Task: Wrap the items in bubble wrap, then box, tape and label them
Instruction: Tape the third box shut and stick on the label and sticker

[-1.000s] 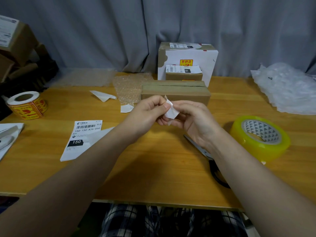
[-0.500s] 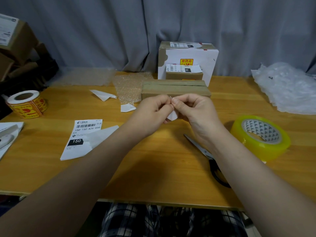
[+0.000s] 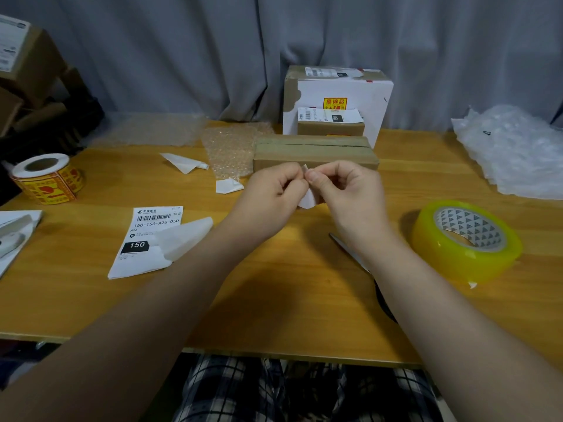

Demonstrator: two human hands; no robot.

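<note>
"Both hands on one item?" the checker asked.

"Yes. Left hand (image 3: 274,193) and right hand (image 3: 350,193) were raised just above the table (image 3: 274,300), fingers curled. Each pinched the top edge of a small white sticker (image 3: 307,201), and its lower corner hung between the palms."

"Position of the box?"

"Flat brown box (image 3: 313,153) lay directly behind the hands, a dark seam along its top. The knuckles covered part of its front face. Behind it, a small labelled box (image 3: 330,127) stood against a white box (image 3: 335,95)."

"Anything in the way?"

"Scissors (image 3: 350,251) lay under the right forearm, handles mostly hidden. Tape roll (image 3: 466,239) sat right of that arm, apart from it. Left of the left arm lay a shipping label (image 3: 146,239) with a backing sheet (image 3: 185,239) over its corner. Sticker roll (image 3: 45,178) sat near the far left edge. Bubble wrap sheet (image 3: 231,147) lay left of the brown box; touching or just beside, could not tell. A paper scrap (image 3: 228,186) lay in front of it."
</note>
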